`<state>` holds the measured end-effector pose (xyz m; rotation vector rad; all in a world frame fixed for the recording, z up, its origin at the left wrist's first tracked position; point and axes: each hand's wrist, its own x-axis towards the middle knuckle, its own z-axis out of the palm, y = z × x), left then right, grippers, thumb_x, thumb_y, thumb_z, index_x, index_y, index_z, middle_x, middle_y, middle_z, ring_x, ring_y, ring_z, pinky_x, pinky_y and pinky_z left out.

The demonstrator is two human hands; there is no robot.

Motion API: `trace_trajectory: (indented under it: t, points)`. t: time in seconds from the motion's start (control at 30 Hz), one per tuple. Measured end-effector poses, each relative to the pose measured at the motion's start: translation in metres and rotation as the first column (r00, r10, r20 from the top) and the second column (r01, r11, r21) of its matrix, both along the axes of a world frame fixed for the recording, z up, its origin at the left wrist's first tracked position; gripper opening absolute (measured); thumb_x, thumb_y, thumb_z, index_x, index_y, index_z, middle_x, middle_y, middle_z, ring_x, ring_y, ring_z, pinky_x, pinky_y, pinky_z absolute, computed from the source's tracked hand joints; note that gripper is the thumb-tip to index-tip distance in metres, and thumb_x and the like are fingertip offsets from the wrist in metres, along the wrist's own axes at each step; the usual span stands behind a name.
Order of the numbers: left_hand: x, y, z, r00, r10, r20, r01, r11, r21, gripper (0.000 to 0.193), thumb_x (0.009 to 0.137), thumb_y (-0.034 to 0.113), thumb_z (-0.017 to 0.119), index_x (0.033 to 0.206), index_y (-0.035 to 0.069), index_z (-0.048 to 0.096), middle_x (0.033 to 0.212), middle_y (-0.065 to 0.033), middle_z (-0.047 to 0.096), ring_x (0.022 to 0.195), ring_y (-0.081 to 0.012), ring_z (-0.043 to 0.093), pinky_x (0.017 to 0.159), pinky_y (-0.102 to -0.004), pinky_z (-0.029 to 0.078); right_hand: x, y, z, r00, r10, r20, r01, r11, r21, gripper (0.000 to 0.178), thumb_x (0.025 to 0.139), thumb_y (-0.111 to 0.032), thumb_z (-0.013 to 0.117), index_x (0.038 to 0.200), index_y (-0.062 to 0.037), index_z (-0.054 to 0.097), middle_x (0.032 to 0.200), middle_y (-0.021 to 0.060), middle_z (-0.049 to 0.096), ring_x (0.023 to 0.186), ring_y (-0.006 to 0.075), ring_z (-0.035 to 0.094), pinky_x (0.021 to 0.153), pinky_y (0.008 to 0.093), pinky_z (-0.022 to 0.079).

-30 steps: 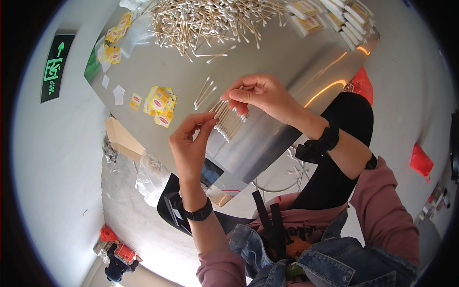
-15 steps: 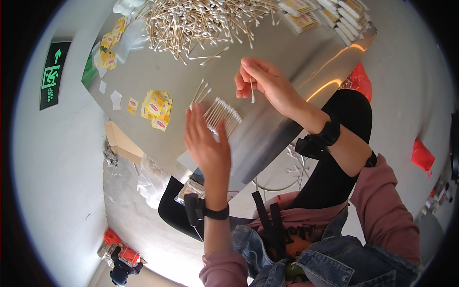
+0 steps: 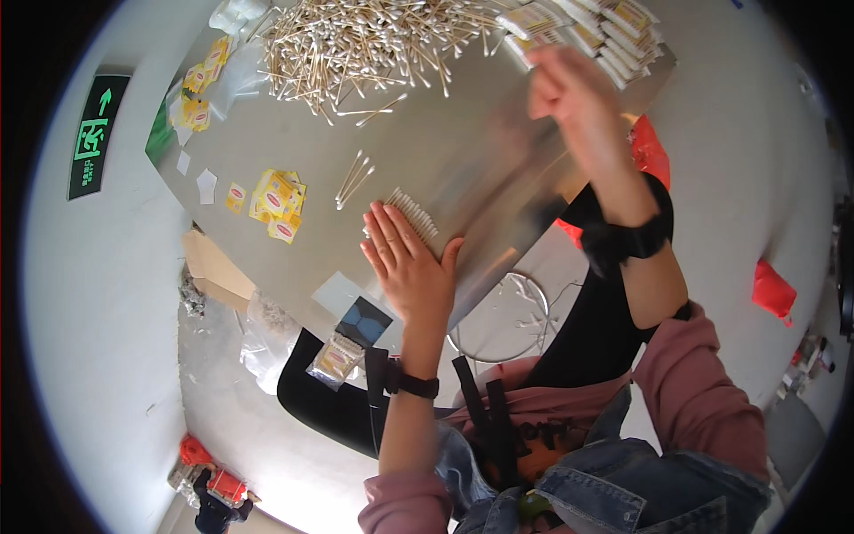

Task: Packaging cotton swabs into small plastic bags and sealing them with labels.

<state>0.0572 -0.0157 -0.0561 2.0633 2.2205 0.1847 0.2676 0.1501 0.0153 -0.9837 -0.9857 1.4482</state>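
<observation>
Left of the swab row [image 3: 414, 212], yellow cards [image 3: 278, 200] lie loose; beyond it, a big pile [image 3: 356, 53] remains unsorted. The row itself looks lined up on the desk [image 3: 267, 133], partly under the left hand [image 3: 414, 271], whose grip is flat, fingers extended. Right of the row, the right hand [image 3: 574, 98] is blurred, its grip impossible to judge, near stacked, apparently completed packs [image 3: 630, 40]. Cards and packs bear small, unclear print; far left of the row hangs a green pictogram sign [image 3: 96, 138].

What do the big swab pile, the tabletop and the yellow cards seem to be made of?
Swab pile: tan, matte sticks, probably wood; soft white tips, likely cotton. Tabletop: probably metal, satin grey, judging by its smeared reflections. Yellow cards: apparently printed paper or thin card, flat with angular edges; coating unclear.
</observation>
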Motion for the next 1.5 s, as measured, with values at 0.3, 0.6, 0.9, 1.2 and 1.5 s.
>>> trace_trajectory:
  t: [0.3,0.6,0.9,1.2,1.5]
  points:
    - [-0.003,0.0,-0.002,1.0,-0.003,0.003,0.003,0.997,0.078,0.098,0.09,0.065,0.05,0.15,-0.008,0.023,0.157,-0.0239,0.025,0.148,-0.037,0.02,0.119,-0.0505,0.017,0.191,-0.052,0.004,0.732,-0.09,0.676,0.234,0.964,-0.125,0.033,0.1,-0.026,0.057,0.117,0.0019,0.062,0.098,0.0071,0.066,0.093,0.0191,0.065,0.086,0.0308,0.05]
    - [-0.023,-0.021,0.01,0.926,0.086,0.366,-0.184,0.953,0.242,0.08,0.1,0.048,0.045,0.153,-0.004,0.016,0.159,-0.0223,0.021,0.15,-0.0351,0.017,0.12,-0.0512,0.012,0.014,-0.042,0.032,0.688,-0.112,0.717,-0.14,0.949,0.282,0.036,0.097,-0.022,0.062,0.128,-0.0054,0.056,0.129,0.009,0.06,0.124,0.0205,0.054,0.107,0.035,0.04]
    - [-0.011,0.0,0.009,0.046,-0.036,0.998,-0.666,0.743,0.058,0.073,0.104,0.051,0.033,0.155,0.002,0.011,0.159,-0.0179,0.023,0.149,-0.0298,0.02,0.122,-0.0417,0.016,-0.109,-0.087,-0.049,0.936,0.299,0.185,-0.324,0.938,0.125,0.053,0.108,-0.039,0.031,0.143,-0.0006,0.037,0.147,0.0187,0.044,0.141,0.0253,0.037,0.117,0.0402,0.026]
    - [-0.004,0.016,0.01,-0.009,-0.075,0.997,-0.687,0.725,0.048,0.073,0.104,0.05,0.034,0.154,0.0,0.012,0.16,-0.02,0.021,0.149,-0.0321,0.019,0.121,-0.046,0.014,-0.121,-0.091,-0.063,0.955,0.293,0.046,-0.294,0.955,0.031,0.061,0.105,-0.048,0.034,0.145,-0.0017,0.035,0.147,0.0202,0.043,0.141,0.0251,0.036,0.119,0.0388,0.024]
    - [-0.017,-0.011,0.014,0.972,0.011,0.235,-0.025,0.998,0.057,0.094,0.092,0.062,0.05,0.151,-0.007,0.024,0.159,-0.0267,0.02,0.15,-0.0401,0.013,0.119,-0.0536,0.011,-0.072,-0.06,-0.056,0.925,0.278,0.26,-0.321,0.937,0.139,0.016,0.094,0.001,0.053,0.1,-0.0026,0.067,0.114,0.0094,0.065,0.109,0.0184,0.059,0.094,0.0326,0.045]
